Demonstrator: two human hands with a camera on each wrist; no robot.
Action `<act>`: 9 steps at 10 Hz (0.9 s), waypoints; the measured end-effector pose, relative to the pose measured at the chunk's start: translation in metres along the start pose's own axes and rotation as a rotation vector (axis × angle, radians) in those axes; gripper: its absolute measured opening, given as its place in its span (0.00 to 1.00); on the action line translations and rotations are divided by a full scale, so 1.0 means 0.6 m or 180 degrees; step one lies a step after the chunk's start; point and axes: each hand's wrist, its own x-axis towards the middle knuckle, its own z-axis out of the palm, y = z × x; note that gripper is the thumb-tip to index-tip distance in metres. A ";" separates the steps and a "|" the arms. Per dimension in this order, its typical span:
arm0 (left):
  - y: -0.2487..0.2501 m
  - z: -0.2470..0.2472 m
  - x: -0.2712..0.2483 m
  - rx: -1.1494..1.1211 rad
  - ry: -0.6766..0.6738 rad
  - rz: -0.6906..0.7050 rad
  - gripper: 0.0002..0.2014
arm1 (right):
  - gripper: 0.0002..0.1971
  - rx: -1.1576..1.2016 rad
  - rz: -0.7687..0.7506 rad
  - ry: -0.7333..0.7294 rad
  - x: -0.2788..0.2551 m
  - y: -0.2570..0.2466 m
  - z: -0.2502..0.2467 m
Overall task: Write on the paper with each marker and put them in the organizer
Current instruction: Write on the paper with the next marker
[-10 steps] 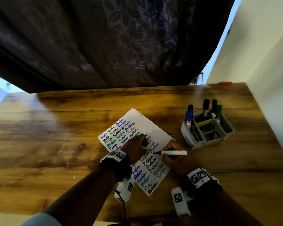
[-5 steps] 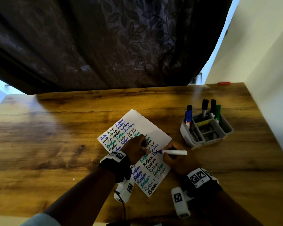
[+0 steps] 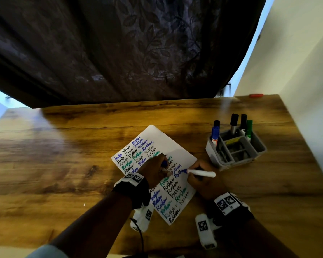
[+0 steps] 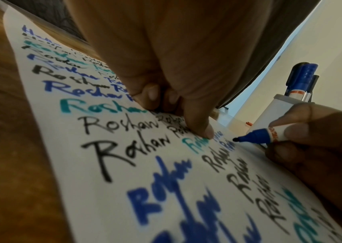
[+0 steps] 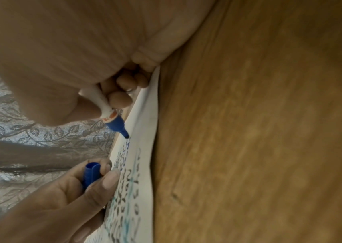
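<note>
A white paper (image 3: 166, 140) full of blue, black and green words lies on the wooden table (image 3: 63, 155). My right hand (image 3: 198, 178) grips an uncapped blue marker (image 3: 200, 173), whose tip (image 4: 236, 139) touches the paper (image 4: 114, 164) at a blue word. My left hand (image 3: 155, 169) rests on the sheet, holding the blue cap (image 5: 91, 174) between thumb and fingers, a fingertip (image 4: 205, 133) pressing the paper down. The grey organizer (image 3: 231, 161) stands to the right, with several capped markers (image 3: 233, 121) upright in it.
A dark leaf-patterned curtain (image 3: 119, 53) hangs behind the table's far edge. A white wall (image 3: 306, 90) borders the table on the right. A small red object (image 3: 255, 95) lies at the far right corner. Bare wood lies left of the paper.
The marker tip has crept slightly rightward along the blue word. The left hand and the organizer have stayed put.
</note>
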 end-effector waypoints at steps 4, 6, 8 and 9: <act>0.000 -0.001 0.002 -0.0050 0.0001 -0.0005 0.14 | 0.11 -0.0166 -0.0248 0.0210 0.006 0.008 0.007; -0.003 0.000 0.003 -0.0066 0.0015 0.0002 0.13 | 0.12 -0.0089 -0.0122 0.0216 0.003 0.006 -0.002; 0.001 0.001 0.003 -0.0061 0.0008 -0.0043 0.13 | 0.03 -0.0074 -0.0151 0.0268 0.002 0.000 -0.002; 0.000 0.001 0.002 -0.0085 0.0001 -0.0042 0.13 | 0.13 0.0105 0.0121 -0.0025 0.002 0.017 -0.006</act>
